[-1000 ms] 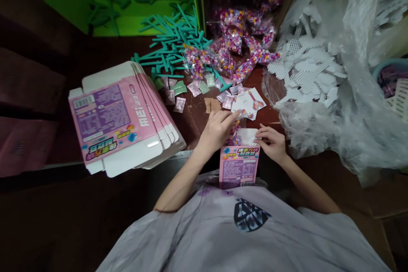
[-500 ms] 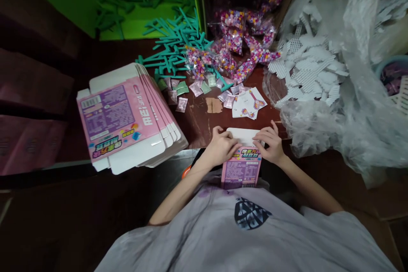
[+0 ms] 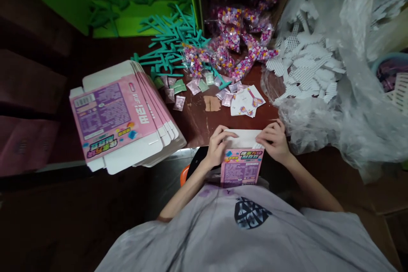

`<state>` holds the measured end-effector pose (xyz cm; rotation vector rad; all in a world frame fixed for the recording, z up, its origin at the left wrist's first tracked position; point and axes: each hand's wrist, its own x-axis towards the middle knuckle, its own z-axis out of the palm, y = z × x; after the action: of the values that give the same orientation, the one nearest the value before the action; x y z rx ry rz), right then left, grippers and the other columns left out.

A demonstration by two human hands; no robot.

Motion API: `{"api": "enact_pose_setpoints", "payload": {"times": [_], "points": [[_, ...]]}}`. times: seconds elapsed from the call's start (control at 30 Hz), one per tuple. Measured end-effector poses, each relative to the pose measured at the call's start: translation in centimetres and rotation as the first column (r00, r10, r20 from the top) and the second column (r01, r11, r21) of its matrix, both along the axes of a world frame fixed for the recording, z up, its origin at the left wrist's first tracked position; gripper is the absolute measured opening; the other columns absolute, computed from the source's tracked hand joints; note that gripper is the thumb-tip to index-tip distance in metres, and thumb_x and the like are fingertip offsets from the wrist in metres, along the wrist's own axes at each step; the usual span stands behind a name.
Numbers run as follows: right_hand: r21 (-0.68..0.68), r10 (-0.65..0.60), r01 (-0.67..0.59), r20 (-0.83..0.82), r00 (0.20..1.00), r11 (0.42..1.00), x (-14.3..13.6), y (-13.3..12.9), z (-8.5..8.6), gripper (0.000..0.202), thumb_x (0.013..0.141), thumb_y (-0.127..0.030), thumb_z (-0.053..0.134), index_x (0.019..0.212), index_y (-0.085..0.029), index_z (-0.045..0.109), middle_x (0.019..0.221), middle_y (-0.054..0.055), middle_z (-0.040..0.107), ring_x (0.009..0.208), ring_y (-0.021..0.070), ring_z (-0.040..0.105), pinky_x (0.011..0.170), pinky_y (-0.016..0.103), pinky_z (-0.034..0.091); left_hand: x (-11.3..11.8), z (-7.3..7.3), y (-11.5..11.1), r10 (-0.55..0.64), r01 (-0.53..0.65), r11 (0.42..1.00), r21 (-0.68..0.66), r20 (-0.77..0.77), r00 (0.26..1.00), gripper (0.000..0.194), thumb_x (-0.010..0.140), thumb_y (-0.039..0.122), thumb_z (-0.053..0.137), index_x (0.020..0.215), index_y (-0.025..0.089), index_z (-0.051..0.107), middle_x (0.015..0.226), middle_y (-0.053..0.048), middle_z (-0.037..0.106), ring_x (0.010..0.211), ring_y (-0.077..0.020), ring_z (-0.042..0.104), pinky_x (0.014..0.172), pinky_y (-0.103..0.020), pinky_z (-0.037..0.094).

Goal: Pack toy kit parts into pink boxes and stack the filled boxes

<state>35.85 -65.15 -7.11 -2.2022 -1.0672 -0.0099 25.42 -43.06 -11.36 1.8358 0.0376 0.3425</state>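
Observation:
Close to my body, below the table's front edge, is a pink and purple cardboard box (image 3: 240, 168) with its printed panel up. Its white end flap (image 3: 244, 138) points away from me. My left hand (image 3: 218, 146) grips the flap end at the left corner, fingers bent over the edge. At the right corner my right hand (image 3: 274, 141) pinches the flap end between thumb and fingers. Whether anything lies inside the box cannot be seen. A stack of flattened pink boxes (image 3: 117, 114) lies on the table to the left.
Teal plastic hammers (image 3: 168, 46) and bags of colourful beads (image 3: 232, 29) lie at the back. Small sachets (image 3: 179, 103) and printed cards (image 3: 247, 102) are nearer. White textured pieces (image 3: 309, 63) fill a clear plastic bag (image 3: 344, 123) at right. A green bin (image 3: 127, 21) stands at back left.
Both hands have moved slightly apart toward the corners of the box's flap end, showing more of the white flap and printed panel. The view has shifted slightly.

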Motion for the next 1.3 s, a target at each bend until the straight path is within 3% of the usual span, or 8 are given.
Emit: {"api": "enact_pose_setpoints", "payload": {"times": [0.2,0.3,0.43,0.57,0.73,0.93,1.13,1.3], "points": [[0.182,-0.079,0.096,-0.1,0.992,0.979,-2.3,-0.1,-1.1,0.022,0.09,-0.037,0.054,0.101,-0.032,0.072,0.137,0.002,0.053,0.128,0.0293,0.043,0.117,0.058,0.018,-0.4,0.5,-0.2,-0.079,0.042,0.946,-0.321,-0.104,0.991,0.044,0.091,0.041,0.041,0.103,0.016,0.074,0.109,-0.012,0.07,0.107,-0.026,0.061,0.097,-0.042,0.045],[0.306,-0.147,0.308,-0.452,0.88,0.901,-3.5,0.6,-2.3,0.044,0.093,-0.037,0.048,0.135,-0.027,0.05,0.131,0.009,0.059,0.116,0.0252,0.057,0.099,0.044,0.048,-0.5,0.4,-1.3,-0.079,-0.006,0.866,-0.5,-0.149,0.986,0.05,0.08,0.041,0.061,0.126,0.02,0.064,0.124,-0.011,0.066,0.11,-0.0247,0.063,0.092,-0.037,0.05],[0.297,0.007,0.334,-0.757,0.654,0.894,-4.5,1.3,-4.0,0.038,0.082,-0.039,0.064,0.116,-0.023,0.062,0.105,0.007,0.072,0.09,0.0247,0.069,0.078,0.038,0.058,-0.6,-0.2,-2.2,-0.121,0.004,0.798,-0.603,-0.154,0.981,0.061,0.075,0.051,0.069,0.129,0.024,0.061,0.118,-0.011,0.07,0.097,-0.0212,0.068,0.08,-0.033,0.055],[0.426,0.127,0.249,-0.68,0.722,0.87,-5.5,1.2,-4.5,0.024,0.083,-0.044,0.063,0.083,-0.022,0.071,0.124,0.011,0.066,0.104,0.0295,0.067,0.091,0.046,0.055,-1.2,-0.5,-2.2,-0.149,0.127,0.876,-0.465,-0.01,0.989,0.042,0.073,0.059,0.071,0.077,0.017,0.075,0.083,-0.013,0.075,0.089,-0.0266,0.071,0.083,-0.043,0.056],[0.429,-0.045,0.407,-0.643,0.765,0.807,-6.6,0.9,-5.1,0.022,0.082,-0.031,0.066,0.104,-0.027,0.068,0.112,0.01,0.07,0.093,0.0291,0.071,0.083,0.05,0.058,-1.9,0.0,-2.7,0.036,-0.048,0.878,-0.475,-0.033,0.999,0.037,0.074,0.049,0.075,0.087,0.014,0.072,0.094,-0.015,0.073,0.085,-0.0239,0.072,0.08,-0.038,0.057],[0.421,0.183,0.091,-0.566,0.804,0.902,-5.1,-0.7,-5.3,0.013,0.079,-0.03,0.067,0.089,-0.034,0.076,0.105,0.007,0.074,0.096,0.0352,0.07,0.078,0.055,0.061,-3.1,0.6,-0.7,-0.109,0.076,0.902,-0.426,-0.054,0.993,0.034,0.076,0.05,0.073,0.076,0.016,0.075,0.088,-0.014,0.075,0.083,-0.0236,0.072,0.077,-0.035,0.058],[0.258,0.24,-0.13,-0.458,0.856,0.957,-4.6,-1.4,-3.4,0.02,0.073,-0.028,0.076,0.091,-0.038,0.077,0.106,0.005,0.074,0.09,0.0336,0.072,0.071,0.048,0.065,-5.9,2.1,0.8,-0.281,0.281,0.958,0.059,-0.008,0.96,0.023,0.09,0.033,0.059,0.099,0.02,0.075,0.123,-0.013,0.067,0.111,-0.0224,0.066,0.094,-0.034,0.054],[0.115,0.122,-0.09,-0.31,0.943,0.989,-1.8,-0.6,1.8,0.042,0.072,-0.042,0.076,0.113,-0.046,0.069,0.1,0.005,0.075,0.085,0.0359,0.072,0.067,0.053,0.064,-10.2,7.6,6.4,0.004,-0.139,0.906,0.4,0.32,0.947,0.037,0.088,0.023,0.064,0.125,0.026,0.062,0.13,-0.007,0.064,0.12,-0.0204,0.061,0.102,-0.036,0.052]]}}
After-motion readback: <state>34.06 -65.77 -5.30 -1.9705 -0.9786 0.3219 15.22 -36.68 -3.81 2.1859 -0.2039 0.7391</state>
